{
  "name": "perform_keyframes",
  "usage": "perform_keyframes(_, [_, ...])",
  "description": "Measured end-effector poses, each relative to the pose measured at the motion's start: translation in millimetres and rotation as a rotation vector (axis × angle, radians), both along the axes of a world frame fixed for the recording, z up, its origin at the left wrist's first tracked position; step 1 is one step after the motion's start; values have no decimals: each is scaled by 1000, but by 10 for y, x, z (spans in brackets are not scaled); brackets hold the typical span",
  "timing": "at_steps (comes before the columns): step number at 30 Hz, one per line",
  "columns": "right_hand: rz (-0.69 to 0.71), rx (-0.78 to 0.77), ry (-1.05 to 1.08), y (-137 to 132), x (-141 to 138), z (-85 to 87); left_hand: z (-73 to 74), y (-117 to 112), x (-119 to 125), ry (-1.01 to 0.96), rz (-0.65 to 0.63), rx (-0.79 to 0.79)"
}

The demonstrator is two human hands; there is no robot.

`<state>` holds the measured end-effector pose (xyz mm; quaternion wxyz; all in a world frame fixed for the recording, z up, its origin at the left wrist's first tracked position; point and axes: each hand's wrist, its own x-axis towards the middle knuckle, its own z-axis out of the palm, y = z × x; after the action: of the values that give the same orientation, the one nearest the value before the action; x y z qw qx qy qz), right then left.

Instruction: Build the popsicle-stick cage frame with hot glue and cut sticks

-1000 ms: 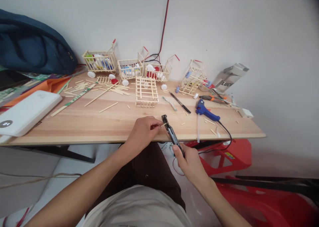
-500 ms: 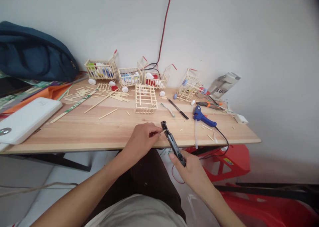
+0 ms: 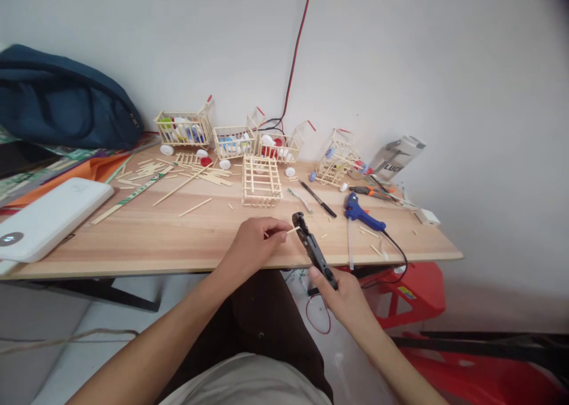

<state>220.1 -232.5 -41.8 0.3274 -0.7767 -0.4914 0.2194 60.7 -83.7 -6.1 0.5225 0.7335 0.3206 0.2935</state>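
Between thumb and fingers, my left hand (image 3: 260, 242) pinches a short thin wooden stick (image 3: 293, 230) over the table's front edge. The stick's free end reaches the jaws of a dark hand tool that looks like pliers or a wire stripper (image 3: 311, 246). My right hand (image 3: 342, 292) is wrapped round the tool's handles, and its head points up and left. Whether the jaws touch the stick I cannot tell. Behind my hands stands a small open frame of wooden sticks (image 3: 261, 182), shaped like a cart basket.
Small stick carts (image 3: 184, 129) with bottle-cap wheels line the wall. Loose sticks (image 3: 208, 174) lie at left, near a white power bank (image 3: 57, 215) and a blue bag (image 3: 66, 99). A black pen (image 3: 318, 198), blue glue gun (image 3: 362, 212) and orange-handled tool (image 3: 371, 191) lie at right.
The tool in my right hand has shifted slightly right, away from my left hand. More of the stick now shows between my left fingers and the jaws. The view has tilted slightly.
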Motion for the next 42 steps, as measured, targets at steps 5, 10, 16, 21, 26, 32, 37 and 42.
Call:
perform_keyframes(5, [-126, -88, 346, -17, 78, 43, -131, 157, -112, -180, -21, -442])
perform_keyframes(10, [-81, 10, 564, 40, 43, 193, -121, 130, -155, -386, -143, -751])
perform_keyframes(16, [41, 168, 433, 334, -20, 416, -64, -7, -134, -403, -272, -891])
perform_keyframes(21, [98, 214, 241, 545, -76, 491, -73, -42, -122, -376, -328, -826])
perform_keyframes(26, [139, 219, 265, 626, -64, 440, -80, 29, -170, -298, -385, -753])
perform_keyframes(32, [206, 198, 467, 708, -25, 373, -92, 151, -223, -195, -491, -689])
perform_keyframes(37, [111, 325, 383, 871, 37, 307, -36, 213, -203, -114, -330, -582])
perform_keyframes(42, [57, 304, 288, 973, 76, 367, 83, 254, -214, -136, -73, -314])
